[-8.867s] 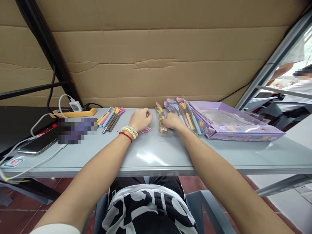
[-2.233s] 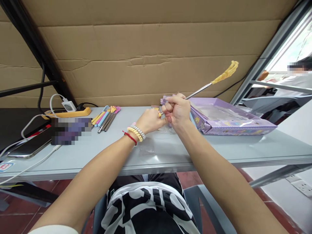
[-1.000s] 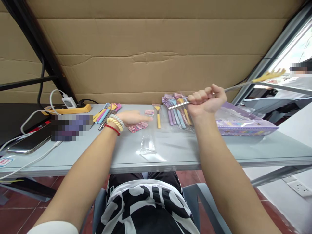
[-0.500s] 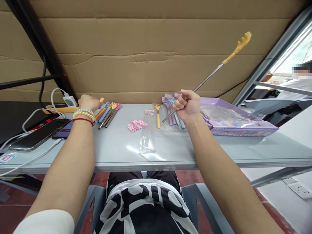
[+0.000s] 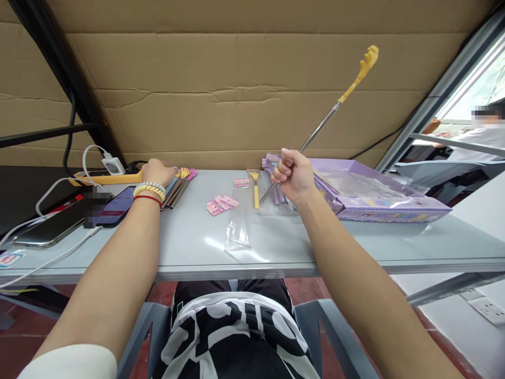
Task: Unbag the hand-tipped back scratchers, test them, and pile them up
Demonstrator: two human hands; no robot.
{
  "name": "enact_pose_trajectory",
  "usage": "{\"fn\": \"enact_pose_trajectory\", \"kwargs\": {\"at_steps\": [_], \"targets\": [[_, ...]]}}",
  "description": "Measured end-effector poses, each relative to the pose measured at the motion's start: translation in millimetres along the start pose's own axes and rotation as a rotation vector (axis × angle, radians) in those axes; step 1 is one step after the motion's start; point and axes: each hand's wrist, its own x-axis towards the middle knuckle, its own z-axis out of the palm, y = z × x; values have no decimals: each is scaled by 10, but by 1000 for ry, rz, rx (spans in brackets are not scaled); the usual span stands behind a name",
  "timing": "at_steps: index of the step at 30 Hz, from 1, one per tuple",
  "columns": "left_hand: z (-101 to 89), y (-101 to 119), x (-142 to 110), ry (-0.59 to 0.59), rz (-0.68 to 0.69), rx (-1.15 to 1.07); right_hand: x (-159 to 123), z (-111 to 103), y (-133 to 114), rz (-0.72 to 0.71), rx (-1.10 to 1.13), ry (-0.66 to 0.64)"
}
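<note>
My right hand (image 5: 294, 176) is closed around the metal rod of an extended back scratcher (image 5: 319, 126). Its yellow hand-shaped head points up and right, while the rod's lower end slants down to the left. At the left, my left hand (image 5: 158, 172) rests against a bundle of back scratchers (image 5: 182, 185) with metal rods and yellow, pink and blue heads; its fingers are mostly hidden. Between the hands lie a yellow back scratcher (image 5: 256, 192), several pink cards (image 5: 222, 204) and a clear plastic bag (image 5: 239, 234). Behind my right hand are bagged purple and blue back scratchers (image 5: 278, 196).
A purple box (image 5: 394, 210) with clear plastic inside stands at the right. Two phones (image 5: 51, 223) and white cables (image 5: 74, 246) occupy the left end of the grey table (image 5: 181, 247). A cardboard wall (image 5: 236, 63) rises behind. Another person (image 5: 483, 134) sits far right.
My right hand has moved slightly left, and the scratcher in it is steeper. My left hand has shifted right and closer to the bundle, uncovering more of the phone beside it.
</note>
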Motion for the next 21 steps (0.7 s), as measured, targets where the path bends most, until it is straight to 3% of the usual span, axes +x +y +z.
{"fn": "enact_pose_trajectory", "kwargs": {"at_steps": [1,2,5,7,10,11,15,18,21], "targets": [[21,104,-50,93,-1,-54,-3,7,4,11,10,-15],[57,223,-111,93,71,-152,-4,14,9,20,18,-24],[236,604,-375,-161,368,-463,3,40,48,20,20,-26],[377,824,-595,-320,505,-519,7,62,91,-10,24,-28],[545,1039,-884,-486,588,-536,4,94,149,-38,25,-45],[578,1079,-944,-474,603,-535,3,99,158,-36,20,-48],[575,1085,-949,-363,605,-563,56,32,100,-51,41,75],[491,965,-789,-298,576,-496,149,-122,0,-147,124,327],[433,818,-622,-336,560,-433,219,-259,-75,-251,169,550]]}}
